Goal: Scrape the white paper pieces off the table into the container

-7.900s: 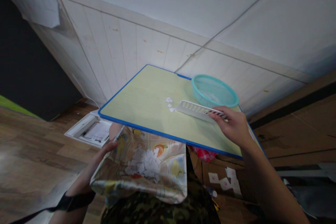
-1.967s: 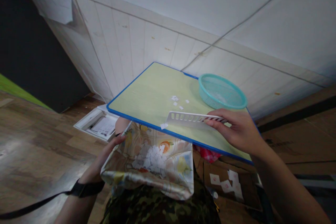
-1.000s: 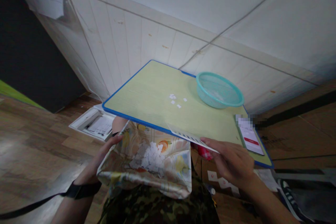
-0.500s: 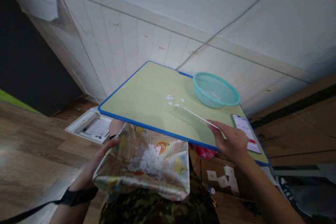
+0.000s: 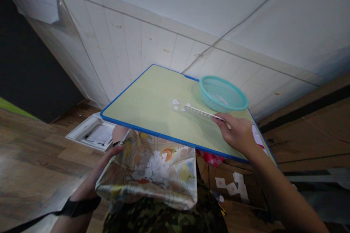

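My right hand (image 5: 235, 131) is closed on one end of a thin white strip (image 5: 201, 112) with a notched edge, tilted over the yellow-green table (image 5: 147, 94). Several small white paper pieces (image 5: 175, 102) lie on the tabletop by the strip's far end. My left hand (image 5: 109, 156) grips the left side of a fabric-lined box (image 5: 120, 189) with a fruit pattern, its thumb over the rim. Inside the box is a heap of white paper pieces (image 5: 154, 167). The box sits over my lap, below the table's front edge.
A turquoise basin (image 5: 237, 105) stands at the table's back right. A phone (image 5: 257, 136) lies partly behind my right hand. White cards (image 5: 232, 188) rest on cardboard below the table. An open white box (image 5: 79, 131) is on the floor at left.
My right hand has moved up and slightly left with the strip, which has turned to show its notched edge. It now covers more of the phone. My left hand keeps its hold.
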Tool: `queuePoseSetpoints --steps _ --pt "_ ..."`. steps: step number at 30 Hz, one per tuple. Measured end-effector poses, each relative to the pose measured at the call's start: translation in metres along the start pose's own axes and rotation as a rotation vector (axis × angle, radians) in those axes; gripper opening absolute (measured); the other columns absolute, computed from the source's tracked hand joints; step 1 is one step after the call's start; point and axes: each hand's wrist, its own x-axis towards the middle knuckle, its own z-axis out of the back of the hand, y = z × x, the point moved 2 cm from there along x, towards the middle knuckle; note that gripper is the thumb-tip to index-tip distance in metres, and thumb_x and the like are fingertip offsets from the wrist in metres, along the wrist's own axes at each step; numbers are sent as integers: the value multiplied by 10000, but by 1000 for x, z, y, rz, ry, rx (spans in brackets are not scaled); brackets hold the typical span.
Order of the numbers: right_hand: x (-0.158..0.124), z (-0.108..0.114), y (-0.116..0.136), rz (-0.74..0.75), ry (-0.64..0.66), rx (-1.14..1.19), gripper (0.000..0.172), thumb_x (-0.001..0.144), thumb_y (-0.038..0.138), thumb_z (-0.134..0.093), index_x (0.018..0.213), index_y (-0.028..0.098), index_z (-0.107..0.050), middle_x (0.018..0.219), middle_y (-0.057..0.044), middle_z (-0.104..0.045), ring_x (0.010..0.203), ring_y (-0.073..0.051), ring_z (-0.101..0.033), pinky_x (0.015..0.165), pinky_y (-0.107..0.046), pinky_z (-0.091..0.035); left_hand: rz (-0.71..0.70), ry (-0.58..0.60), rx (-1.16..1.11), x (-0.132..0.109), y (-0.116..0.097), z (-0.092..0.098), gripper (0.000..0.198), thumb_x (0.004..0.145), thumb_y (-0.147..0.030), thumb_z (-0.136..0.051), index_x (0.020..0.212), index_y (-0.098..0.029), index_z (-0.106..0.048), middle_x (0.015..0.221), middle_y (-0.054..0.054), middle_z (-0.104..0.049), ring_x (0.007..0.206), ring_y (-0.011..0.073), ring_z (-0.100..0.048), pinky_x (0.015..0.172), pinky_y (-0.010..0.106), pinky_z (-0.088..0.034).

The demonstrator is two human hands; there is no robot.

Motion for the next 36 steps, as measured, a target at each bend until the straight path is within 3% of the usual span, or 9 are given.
queuePoseSetpoints --steps 3,7,11,18,23,31,36 --pt "10 3 2 43 23 40 156 949 233 -559 1015 205 -697 800 -38 -770 627 -170 -711 560 -252 -469 13 64 -3 2 0 1 484 831 -229 -685 1312 -180 -666 788 51 -835 904 356 -780 718 396 -653" --pt "21 13 6 63 24 58 152 944 207 -554 1008 205 -691 820 -45 -770 636 -171 -704 596 -268 -487 -39 26 30 5 0 6 401 820 -168 -690 1220 -154 -717 740 45 -828 861 334 -789 659 347 -645" --pt "28 16 10 88 113 84 171 953 199 -533 1017 196 -691 819 -44 -767 673 -178 -711 613 -273 -489 -19 118 35 5 1 8 366 859 -244 -669 1188 -95 -727 806 91 -834 942 366 -769 697 364 -639" --pt "22 27 20 198 127 157 161 938 161 -569 1048 194 -683 877 -25 -783 692 -155 -727 615 -252 -503 -56 130 0 3 3 5 383 837 -294 -694 1193 -156 -720 926 77 -837 941 336 -774 728 374 -644" --pt "17 42 34 266 144 260 183 931 121 -580 1074 196 -667 977 -35 -791 789 -150 -751 684 -238 -539 -90 135 15 3 3 6 254 820 -269 -707 1040 -160 -772 799 50 -829 874 301 -784 680 318 -634" --pt "10 54 40 301 228 407 310 920 49 -502 1167 200 -613 1040 -42 -783 882 -148 -756 720 -228 -561 -84 169 63 12 5 11 346 839 -262 -677 1152 -130 -741 802 78 -829 788 313 -789 668 358 -630" --pt "13 55 41 277 186 393 251 945 87 -496 1118 204 -636 988 -31 -792 822 -143 -761 683 -223 -558 -57 160 49 7 4 9 317 879 -273 -647 1141 -116 -735 782 91 -826 769 299 -792 658 336 -627"
